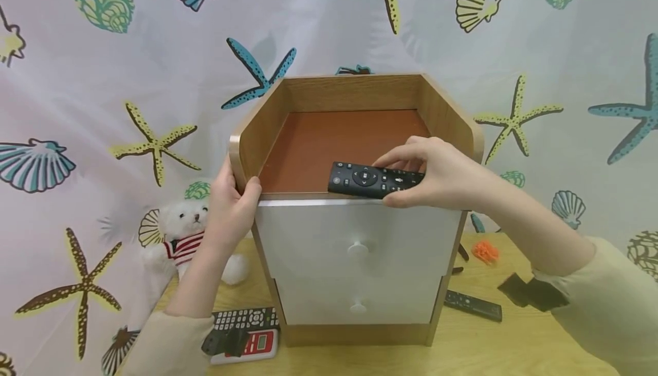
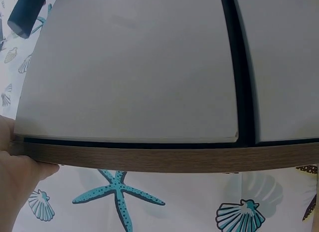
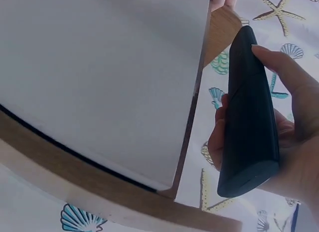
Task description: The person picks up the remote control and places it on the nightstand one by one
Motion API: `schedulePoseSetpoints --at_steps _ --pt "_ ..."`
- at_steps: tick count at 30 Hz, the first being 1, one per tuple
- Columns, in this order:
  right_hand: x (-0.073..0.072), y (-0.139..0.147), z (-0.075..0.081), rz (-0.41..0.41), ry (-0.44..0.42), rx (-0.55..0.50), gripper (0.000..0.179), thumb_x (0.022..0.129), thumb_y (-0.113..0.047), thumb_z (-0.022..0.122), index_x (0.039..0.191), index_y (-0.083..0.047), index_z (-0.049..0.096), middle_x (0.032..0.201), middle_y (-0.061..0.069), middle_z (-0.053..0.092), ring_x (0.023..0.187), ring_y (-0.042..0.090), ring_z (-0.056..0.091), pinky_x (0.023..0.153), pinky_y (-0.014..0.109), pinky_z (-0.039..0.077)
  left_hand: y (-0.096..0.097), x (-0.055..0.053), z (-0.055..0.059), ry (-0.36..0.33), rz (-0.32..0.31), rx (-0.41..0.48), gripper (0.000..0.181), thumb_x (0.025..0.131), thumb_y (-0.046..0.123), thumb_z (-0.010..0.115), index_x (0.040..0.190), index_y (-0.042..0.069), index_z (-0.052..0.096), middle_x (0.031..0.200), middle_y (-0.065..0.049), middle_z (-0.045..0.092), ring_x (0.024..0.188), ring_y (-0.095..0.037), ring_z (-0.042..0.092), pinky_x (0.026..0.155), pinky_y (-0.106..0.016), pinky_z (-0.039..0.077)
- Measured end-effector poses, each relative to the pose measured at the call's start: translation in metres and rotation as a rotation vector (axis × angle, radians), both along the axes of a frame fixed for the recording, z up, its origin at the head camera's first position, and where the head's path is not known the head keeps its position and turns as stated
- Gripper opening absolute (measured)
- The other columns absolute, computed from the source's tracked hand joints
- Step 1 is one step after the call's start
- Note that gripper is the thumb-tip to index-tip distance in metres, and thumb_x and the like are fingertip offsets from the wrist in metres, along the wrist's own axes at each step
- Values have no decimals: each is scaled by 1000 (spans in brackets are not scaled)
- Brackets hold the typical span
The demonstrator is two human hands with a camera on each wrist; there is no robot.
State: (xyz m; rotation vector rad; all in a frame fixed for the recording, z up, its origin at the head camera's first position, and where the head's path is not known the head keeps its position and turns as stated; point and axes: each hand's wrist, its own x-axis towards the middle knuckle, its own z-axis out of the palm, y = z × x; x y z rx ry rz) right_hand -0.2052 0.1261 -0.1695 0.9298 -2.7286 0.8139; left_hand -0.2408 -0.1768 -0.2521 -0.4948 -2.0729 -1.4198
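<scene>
Behind everything hangs a cloth (image 1: 319, 33) printed with starfish and shells, and a pale wooden table (image 1: 360, 359) spreads beneath a small wood-edged cabinet (image 1: 319, 267) with white drawers. In the head view I see the left hand (image 1: 233, 207) gripping the cabinet's near left corner, seemingly to steady it. The right hand (image 1: 437, 170) pinches a black remote (image 1: 362, 179) between thumb and fingers, over the near edge of the cabinet's open top; its buttons face the person, perhaps so they can be read. A white teddy bear (image 1: 186, 219) is far left; nearer on that side lie a keypad remote (image 1: 245, 319) and a red-and-white device (image 1: 262, 344); another remote (image 1: 473, 306) lies to the right.

The left wrist view shows just part of that hand, closed about the wooden edge.

The right wrist view shows the remote's plain underside, thumb along one long edge, fingers along the other, a hold that leaves most buttons uncovered.
</scene>
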Motion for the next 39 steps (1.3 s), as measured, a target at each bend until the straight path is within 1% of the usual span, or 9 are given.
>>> schedulePoseSetpoints --at_steps 3,8,11,17,24,28,31,35,39 --pt "-13 -9 6 14 -34 12 42 75 -23 76 115 -14 67 102 8 63 88 21 54 79 34 43 0 0 -1 -4 -4 0 41 90 -3 42 131 -2 41 128 -15 54 115 -22 53 99 -38 43" --pt "-32 -25 16 -15 -97 36 42 75 -19 75 116 -12 67 102 10 65 90 23 56 80 34 44 0 -1 -1 -1 4 -3 41 90 -1 43 131 -1 42 127 -14 55 113 -20 54 94 -24 44" --pt "-40 -33 19 -29 -133 60 42 75 -19 75 116 -13 67 104 10 64 92 23 56 80 33 45 0 -1 -2 2 9 -2 41 90 -1 43 131 0 42 126 -14 55 112 -20 54 91 -20 44" --pt "-53 -44 24 -40 -160 93 44 74 -18 76 117 -12 66 105 10 64 93 22 55 78 31 44 -1 -1 -1 4 10 -7 41 90 0 43 131 0 42 126 -15 55 111 -21 55 90 -18 44" --pt "-72 -49 19 -40 -242 94 44 76 -17 75 118 -10 65 108 11 61 98 21 51 80 30 42 -1 -1 0 -4 4 -12 42 91 0 43 132 0 42 128 -15 55 113 -21 54 94 -25 44" --pt "-79 -53 18 -40 -271 107 45 77 -16 74 120 -10 64 107 12 60 97 21 50 81 29 41 -1 -1 0 4 -1 1 41 90 -1 42 132 0 42 126 -16 55 111 -21 55 91 -19 44" --pt "-81 -55 18 -48 -283 132 46 79 -16 74 122 -10 62 110 12 59 100 21 49 86 31 41 -1 -1 0 10 -5 8 41 90 -1 42 131 -1 42 126 -16 55 110 -22 55 89 -16 43" --pt "-82 -55 20 -56 -301 171 47 81 -17 72 126 -11 59 116 13 58 105 22 48 93 35 40 0 -1 0 8 -3 4 42 90 -1 42 132 -1 42 126 -15 55 111 -21 55 90 -16 43" --pt "-83 -56 23 -51 -309 215 48 84 -19 70 129 -13 57 119 13 56 108 23 48 95 37 38 0 -1 0 4 -5 4 42 90 -1 42 132 0 42 126 -15 55 111 -21 55 89 -15 43"
